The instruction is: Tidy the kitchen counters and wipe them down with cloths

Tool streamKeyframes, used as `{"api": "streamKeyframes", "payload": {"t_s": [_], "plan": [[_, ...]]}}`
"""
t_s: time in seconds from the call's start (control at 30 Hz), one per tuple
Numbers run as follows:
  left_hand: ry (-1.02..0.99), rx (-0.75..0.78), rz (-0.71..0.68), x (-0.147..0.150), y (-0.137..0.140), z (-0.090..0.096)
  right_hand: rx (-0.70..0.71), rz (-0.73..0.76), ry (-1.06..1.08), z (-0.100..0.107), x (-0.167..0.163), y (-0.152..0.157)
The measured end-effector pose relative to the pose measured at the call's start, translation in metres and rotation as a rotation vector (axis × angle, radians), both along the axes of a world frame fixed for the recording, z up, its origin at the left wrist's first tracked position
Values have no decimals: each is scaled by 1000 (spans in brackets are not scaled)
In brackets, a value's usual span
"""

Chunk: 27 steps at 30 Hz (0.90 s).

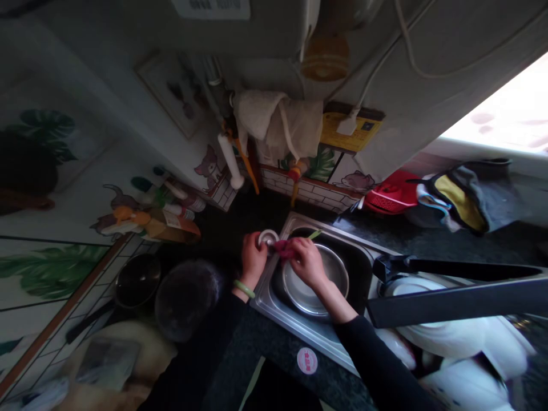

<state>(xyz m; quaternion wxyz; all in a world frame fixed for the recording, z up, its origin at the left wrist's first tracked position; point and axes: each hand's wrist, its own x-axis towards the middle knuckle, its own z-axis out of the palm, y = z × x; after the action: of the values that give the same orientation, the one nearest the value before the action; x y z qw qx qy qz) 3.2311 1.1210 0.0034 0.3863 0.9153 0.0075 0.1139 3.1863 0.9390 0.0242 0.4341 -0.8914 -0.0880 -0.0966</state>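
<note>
"Where is the round white item (269,236) held?"
"By the left grip (253,258), at the sink's (264,291) rim; pink cloth (284,249) is pinched by the right grip (309,261)."
"Behind the sink?"
"Tiles (314,190) are seen; dark tabletop (278,351) in front."

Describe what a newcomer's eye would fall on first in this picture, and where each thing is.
Probably first come the left hand, with a small round white item in its grip near the left rim of the sink, and the right hand, holding a pinkish-red cloth beside it. Then the round metal bowl inside the sink and the glaring window at upper right.
</note>
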Motion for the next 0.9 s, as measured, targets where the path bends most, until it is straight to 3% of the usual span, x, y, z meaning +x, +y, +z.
{"api": "streamKeyframes", "payload": {"t_s": [0.1, 0.2, 0.3, 0.43, 0.53, 0.63, 0.8, 0.9], "plan": [[26, -10, -19, 2, 1, 2, 5, 34, -42, 8, 11, 15], [6, 2, -20, 9, 8, 7, -98, 158, -6, 5, 10, 30], [-57, 57, -28, 15, 17, 16, -198, 189, 50, -1, 2, 24], [-114, 95, -56, 16, 22, 24, -166, -12, 25, -1, 17, -25], [-102, 50, -41, 8, 22, 22, -244, -328, -15, -7, 50, -72], [-70, -3, -24, -4, 24, 14, -328, -599, 127, -29, 83, -93], [-31, -56, -20, -19, 30, 3, -323, -649, 204, -70, 119, -59], [-14, -98, -17, -19, 26, -1, -206, -500, 184, -71, 133, -45]]}}
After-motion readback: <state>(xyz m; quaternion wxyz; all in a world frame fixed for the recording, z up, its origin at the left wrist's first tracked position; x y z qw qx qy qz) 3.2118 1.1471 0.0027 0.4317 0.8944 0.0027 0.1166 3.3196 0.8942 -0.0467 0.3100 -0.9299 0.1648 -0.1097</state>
